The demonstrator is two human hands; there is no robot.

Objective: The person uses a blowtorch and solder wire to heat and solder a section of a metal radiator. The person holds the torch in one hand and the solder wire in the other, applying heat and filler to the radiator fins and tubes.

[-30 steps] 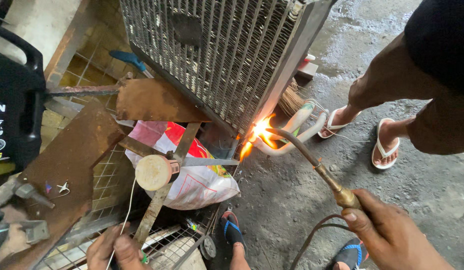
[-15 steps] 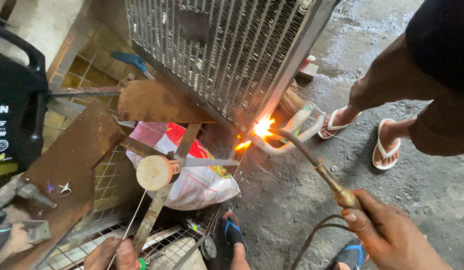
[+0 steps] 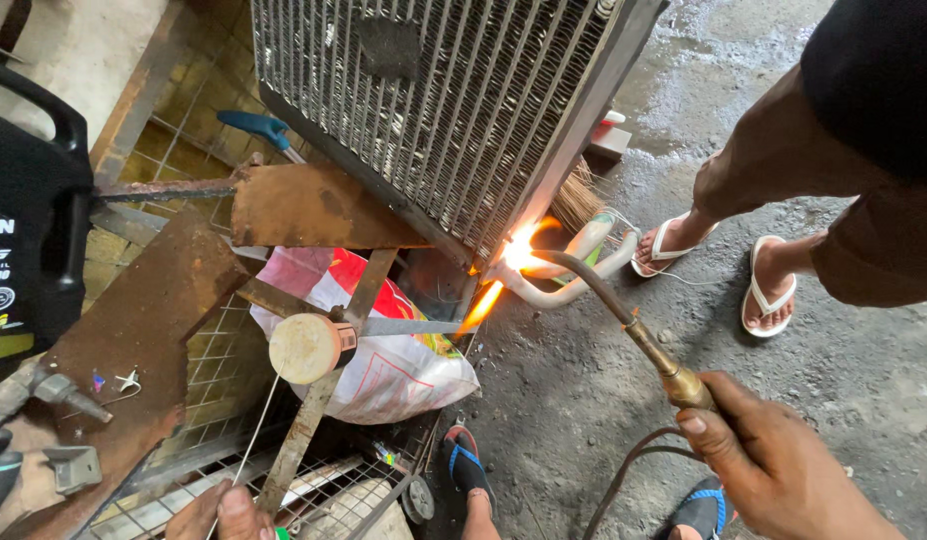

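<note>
Item 1: right hand (image 3: 783,465), lower right, fingers closed around the brass handle of a torch (image 3: 623,320). A dark hose (image 3: 623,480) loops down from the handle.

Item 2: torch neck, thin and curved, runs up and left from the hand to a flame (image 3: 513,255), bright orange-white, at the lower corner of the radiator.

Item 3: pale bent pipe (image 3: 573,285), U-shaped, lying on the concrete floor (image 3: 583,400) just beside the radiator's corner; the flame plays on its left end.

Item 4: radiator (image 3: 433,100), large, finned, grey metal, tilted, filling the top centre.

Item 5: left hand (image 3: 223,515), bottom edge, only partly in view; a thin wire rod (image 3: 258,420) rises from it toward the flame. Grip seems pinched on the rod, though the fingers are mostly cut off.

Item 6: rusty metal plates (image 3: 143,320), left, over a wire grid.

Item 7: red and white sack (image 3: 383,360), crumpled, centre, with a round wooden block (image 3: 305,348) in front of it.

Item 8: black jug (image 3: 23,230), far left edge.

Item 9: another person's legs (image 3: 763,170), upper right, in 2 white sandals (image 3: 763,290), standing near the pipe.

Item 10: wearer's own foot in a blue sandal (image 3: 468,465), bottom centre.
</note>
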